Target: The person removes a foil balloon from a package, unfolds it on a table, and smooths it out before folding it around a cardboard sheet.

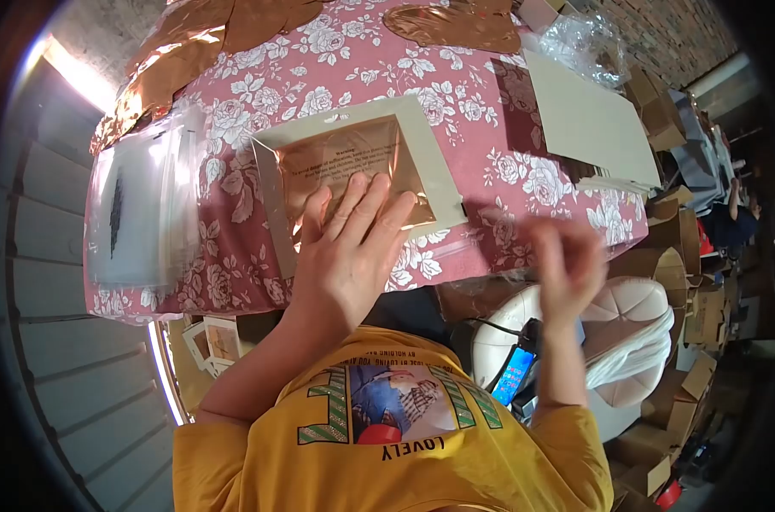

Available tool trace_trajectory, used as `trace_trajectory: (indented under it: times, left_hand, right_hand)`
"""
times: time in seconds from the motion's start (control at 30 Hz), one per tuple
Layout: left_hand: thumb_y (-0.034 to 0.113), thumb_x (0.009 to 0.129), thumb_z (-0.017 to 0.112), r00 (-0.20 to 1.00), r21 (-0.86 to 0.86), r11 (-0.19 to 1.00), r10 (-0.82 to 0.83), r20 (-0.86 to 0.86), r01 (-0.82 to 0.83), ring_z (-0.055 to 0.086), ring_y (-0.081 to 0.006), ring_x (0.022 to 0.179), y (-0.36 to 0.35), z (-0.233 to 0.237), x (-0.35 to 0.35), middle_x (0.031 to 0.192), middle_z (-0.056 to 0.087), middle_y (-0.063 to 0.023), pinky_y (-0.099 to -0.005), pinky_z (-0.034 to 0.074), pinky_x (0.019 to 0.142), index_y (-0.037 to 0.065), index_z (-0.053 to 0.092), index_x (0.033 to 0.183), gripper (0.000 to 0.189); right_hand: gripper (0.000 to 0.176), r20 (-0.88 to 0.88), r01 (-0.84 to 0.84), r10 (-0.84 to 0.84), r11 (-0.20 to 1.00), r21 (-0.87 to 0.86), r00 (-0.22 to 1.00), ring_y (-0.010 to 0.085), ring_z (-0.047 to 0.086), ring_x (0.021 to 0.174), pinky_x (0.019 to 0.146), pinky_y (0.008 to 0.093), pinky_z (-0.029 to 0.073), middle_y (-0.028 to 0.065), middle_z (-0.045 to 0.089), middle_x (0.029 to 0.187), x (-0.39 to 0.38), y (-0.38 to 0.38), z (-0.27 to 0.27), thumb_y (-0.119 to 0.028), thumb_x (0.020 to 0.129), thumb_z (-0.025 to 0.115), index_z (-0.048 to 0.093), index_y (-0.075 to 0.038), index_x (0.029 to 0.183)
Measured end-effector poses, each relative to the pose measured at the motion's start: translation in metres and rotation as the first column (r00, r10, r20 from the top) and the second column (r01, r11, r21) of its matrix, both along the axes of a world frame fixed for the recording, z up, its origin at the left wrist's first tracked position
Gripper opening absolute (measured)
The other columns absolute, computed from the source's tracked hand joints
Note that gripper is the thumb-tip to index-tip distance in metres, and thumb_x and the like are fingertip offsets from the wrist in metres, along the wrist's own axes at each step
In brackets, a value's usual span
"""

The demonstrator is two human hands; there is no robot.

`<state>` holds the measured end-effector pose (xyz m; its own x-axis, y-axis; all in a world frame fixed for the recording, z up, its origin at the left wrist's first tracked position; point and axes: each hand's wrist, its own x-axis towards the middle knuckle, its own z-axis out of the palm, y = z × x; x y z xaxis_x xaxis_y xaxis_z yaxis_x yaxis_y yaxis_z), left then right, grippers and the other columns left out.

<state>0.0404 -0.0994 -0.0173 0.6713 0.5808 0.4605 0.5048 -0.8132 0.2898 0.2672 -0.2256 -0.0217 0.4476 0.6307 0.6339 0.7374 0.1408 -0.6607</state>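
Observation:
My left hand lies with its fingers spread on a flat cream card frame with a copper-coloured shiny sheet inside its border. Black warning print shows over the copper area, just above my fingertips, and a clear plastic sleeve seems to cover the piece. To the right of the frame, off the table's front edge, my right hand is smeared by motion. Its fingers look bent, but whether they hold anything cannot be made out.
A stack of clear plastic sleeves lies on the left of the flowered tablecloth. Copper foil pieces lie along the far side. Cream card sheets are stacked at the right, near crumpled clear plastic. A white padded stool stands below.

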Motion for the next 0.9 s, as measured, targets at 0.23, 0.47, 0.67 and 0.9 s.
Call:
trace_trajectory:
  times: [0.23, 0.47, 0.67, 0.9]
  left_hand:
    - [0.017, 0.091, 0.066, 1.0, -0.033, 0.999, 0.003, 0.007, -0.003, 0.052, -0.0273, 0.13, 0.001, -0.003, -0.001, 0.136, 0.059, -0.0099, -0.0442, 0.032, 0.109, 0.017, 0.062, 0.131, 0.04]
    - [0.018, 0.091, 0.066, 1.0, 0.037, 0.999, 0.004, 0.017, -0.005, 0.054, -0.0271, 0.128, 0.002, -0.008, -0.001, 0.135, 0.059, -0.0092, -0.0457, 0.034, 0.107, 0.017, 0.062, 0.131, 0.04]
    - [0.019, 0.091, 0.066, 0.999, 0.044, 0.999, -0.001, 0.034, 0.0, 0.055, -0.027, 0.126, 0.002, -0.008, -0.001, 0.133, 0.06, -0.0095, -0.0465, 0.034, 0.107, 0.015, 0.062, 0.13, 0.039]
    - [0.026, 0.09, 0.068, 0.999, 0.052, 0.999, -0.008, 0.044, 0.006, 0.053, -0.0239, 0.127, 0.004, -0.013, -0.001, 0.129, 0.061, -0.009, -0.0487, 0.03, 0.108, 0.012, 0.064, 0.108, 0.024]
  right_hand:
    - [0.028, 0.266, -0.087, 0.061, 0.992, 0.087, 0.962, 0.0266, 0.072, 0.084, 0.064, 0.0276, 0.057, 0.0124, 0.072, 0.094, -0.057, 0.004, -0.023, 0.004, 0.077, 0.077, 0.067, -0.003, 0.102]
    - [0.022, 0.468, 0.038, 0.023, 0.992, -0.119, 0.883, 0.024, 0.059, 0.076, 0.065, 0.0354, 0.049, 0.0066, 0.059, 0.087, -0.06, 0.027, -0.007, -0.005, 0.078, 0.075, 0.064, -0.007, 0.096]
    - [0.017, 0.39, 0.025, 0.078, 0.967, -0.253, 0.917, 0.0268, 0.057, 0.079, 0.067, 0.0376, 0.048, 0.0081, 0.054, 0.084, -0.065, 0.039, 0.002, -0.008, 0.081, 0.073, 0.06, -0.006, 0.091]
    - [0.016, 0.417, 0.034, 0.078, 0.966, -0.256, 0.906, 0.027, 0.057, 0.077, 0.068, 0.0385, 0.048, 0.0088, 0.054, 0.086, -0.065, 0.038, 0.002, -0.01, 0.084, 0.071, 0.058, -0.005, 0.092]
